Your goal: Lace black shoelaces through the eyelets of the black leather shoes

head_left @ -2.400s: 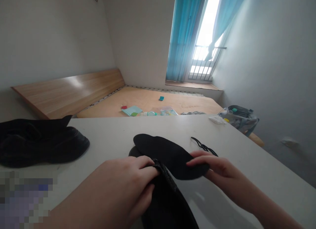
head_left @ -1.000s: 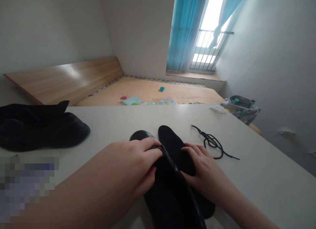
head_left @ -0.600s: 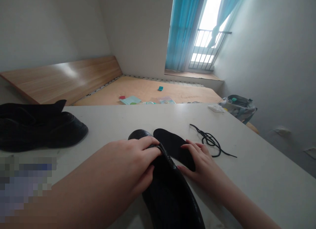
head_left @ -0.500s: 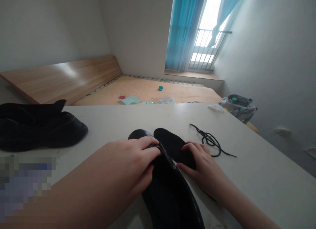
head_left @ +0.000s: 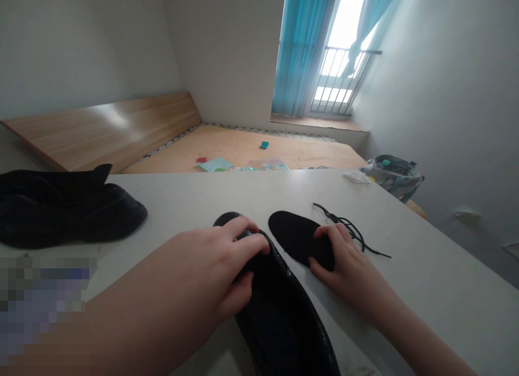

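A black shoe (head_left: 302, 322) lies on the white table in front of me, its opening facing up. My left hand (head_left: 227, 262) grips the shoe's upper near the toe end, fingers curled over the edge of the opening. Just right of the shoe, a flat black insole (head_left: 294, 236) is held at one end by my right hand (head_left: 338, 259), thumb on one side and fingers on the other. A loose black shoelace (head_left: 354, 235) lies on the table behind my right hand, partly covered by it.
Another black shoe (head_left: 73, 211) stands on the white table (head_left: 194, 195) at the left. A small white packet (head_left: 357, 177) lies at the far right edge. Beyond are a bag (head_left: 395, 176), a bed-like surface (head_left: 227, 138) with small items, and a window (head_left: 338, 67) with blue curtains.
My right hand has moved right with the insole, away from the shoe, and now covers more of the shoelace. My left hand keeps its hold on the shoe.
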`<state>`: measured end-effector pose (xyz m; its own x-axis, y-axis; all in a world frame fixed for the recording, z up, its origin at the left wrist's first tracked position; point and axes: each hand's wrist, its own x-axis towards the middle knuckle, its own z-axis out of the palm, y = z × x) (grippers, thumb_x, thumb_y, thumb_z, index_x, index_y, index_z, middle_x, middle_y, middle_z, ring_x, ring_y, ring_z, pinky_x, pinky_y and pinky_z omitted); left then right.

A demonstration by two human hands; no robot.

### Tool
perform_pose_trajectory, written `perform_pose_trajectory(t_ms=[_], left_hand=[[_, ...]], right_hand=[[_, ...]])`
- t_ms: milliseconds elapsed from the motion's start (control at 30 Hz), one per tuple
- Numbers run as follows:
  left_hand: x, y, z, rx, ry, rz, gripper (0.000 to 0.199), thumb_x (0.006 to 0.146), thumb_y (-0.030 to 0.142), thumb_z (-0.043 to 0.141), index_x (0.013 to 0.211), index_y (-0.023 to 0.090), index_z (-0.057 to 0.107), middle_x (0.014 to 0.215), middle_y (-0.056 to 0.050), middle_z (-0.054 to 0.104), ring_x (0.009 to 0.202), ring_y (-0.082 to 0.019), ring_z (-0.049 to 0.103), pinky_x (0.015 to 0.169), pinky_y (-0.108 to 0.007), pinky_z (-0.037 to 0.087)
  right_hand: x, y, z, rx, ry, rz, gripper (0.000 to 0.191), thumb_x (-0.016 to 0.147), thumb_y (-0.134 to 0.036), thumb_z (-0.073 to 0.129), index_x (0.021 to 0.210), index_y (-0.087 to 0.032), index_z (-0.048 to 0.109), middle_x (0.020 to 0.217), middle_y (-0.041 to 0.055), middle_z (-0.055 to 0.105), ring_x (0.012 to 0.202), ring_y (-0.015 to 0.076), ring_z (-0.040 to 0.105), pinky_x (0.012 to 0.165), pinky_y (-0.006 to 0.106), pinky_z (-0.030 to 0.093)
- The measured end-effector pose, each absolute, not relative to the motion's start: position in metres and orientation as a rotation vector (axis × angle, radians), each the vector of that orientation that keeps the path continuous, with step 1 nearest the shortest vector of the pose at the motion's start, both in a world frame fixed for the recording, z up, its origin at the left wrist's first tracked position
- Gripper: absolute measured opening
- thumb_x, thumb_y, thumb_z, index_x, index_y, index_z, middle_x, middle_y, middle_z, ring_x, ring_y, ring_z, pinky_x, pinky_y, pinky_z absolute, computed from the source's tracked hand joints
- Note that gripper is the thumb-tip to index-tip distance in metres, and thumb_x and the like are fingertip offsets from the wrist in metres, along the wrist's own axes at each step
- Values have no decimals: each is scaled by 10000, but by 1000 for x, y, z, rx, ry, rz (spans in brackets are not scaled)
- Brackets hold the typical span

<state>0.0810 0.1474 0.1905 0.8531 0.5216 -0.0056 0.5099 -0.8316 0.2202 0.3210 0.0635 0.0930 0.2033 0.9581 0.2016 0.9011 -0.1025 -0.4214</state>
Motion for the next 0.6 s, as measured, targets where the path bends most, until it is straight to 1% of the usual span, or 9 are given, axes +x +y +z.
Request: perform_pose_trajectory(t_ms=[133,167,233,333,400,467,533,567,600], left_hand=[[81,146,192,2807,806,44,329,831,170,505,1127,267,609,1209,-60,600,853,-241,675,743,-375,561],[82,146,192,2800,814,31,325,832,167,508,1124,267,608,1196,-58,605,862,-242,672,755,-379,558],[83,145,193,2790,816,15,321,837,167,511,1127,267,606,1172,-55,612,865,-247,667,767,-399,556],[83,144,195,2776,823,-17,329,846,164,497,1142,261,602,1161,-60,611,858,-258,664,765,-435,556],[83,144,195,2772,824,-24,330,856,163,480,1147,260,602,1163,-61,609,861,-262,664,768,-450,555],[83,144,195,2769,820,-17,332,863,166,471,1154,264,598,1162,-59,611,874,-262,660,782,-455,551],[83,143,194,2763,820,-11,339,865,171,474,1169,266,590,1166,-60,611,892,-261,652,799,-454,546],[82,143,194,2758,823,-9,344,865,175,476,1180,265,585,1172,-61,610,900,-260,649,808,-453,543],[82,143,193,2752,825,-11,347,866,180,476,1186,261,582,1175,-64,610,905,-259,646,815,-451,540]], right_hand=[[330,54,96,-2067,-1801,373,491,743,-388,655,1169,-240,461,1175,90,490,1104,279,557,922,409,478],[332,51,97,-2073,-1826,437,502,738,-387,664,1177,-244,466,1190,85,492,1100,269,563,919,392,483],[334,45,99,-2079,-1871,506,425,752,-327,637,1140,-244,486,1165,71,515,1020,238,601,872,362,507],[337,35,102,-2046,-1956,489,301,746,-213,582,1040,-240,529,1105,58,572,923,216,636,805,337,532],[343,26,103,-2049,-2015,486,338,710,-216,629,1041,-248,571,1183,74,589,1006,251,636,803,340,551],[352,17,102,-2082,-2079,528,505,636,-265,733,1124,-253,605,1327,106,547,1165,324,575,852,386,559],[360,8,102,-2159,-2103,567,670,571,-288,798,1210,-232,606,1411,149,489,1264,386,487,916,469,533],[362,4,102,-2197,-2103,585,684,567,-286,802,1220,-219,609,1423,165,476,1284,402,459,939,505,514],[362,1,103,-2222,-2101,601,634,589,-277,787,1199,-216,625,1419,166,483,1294,403,446,954,524,501]])
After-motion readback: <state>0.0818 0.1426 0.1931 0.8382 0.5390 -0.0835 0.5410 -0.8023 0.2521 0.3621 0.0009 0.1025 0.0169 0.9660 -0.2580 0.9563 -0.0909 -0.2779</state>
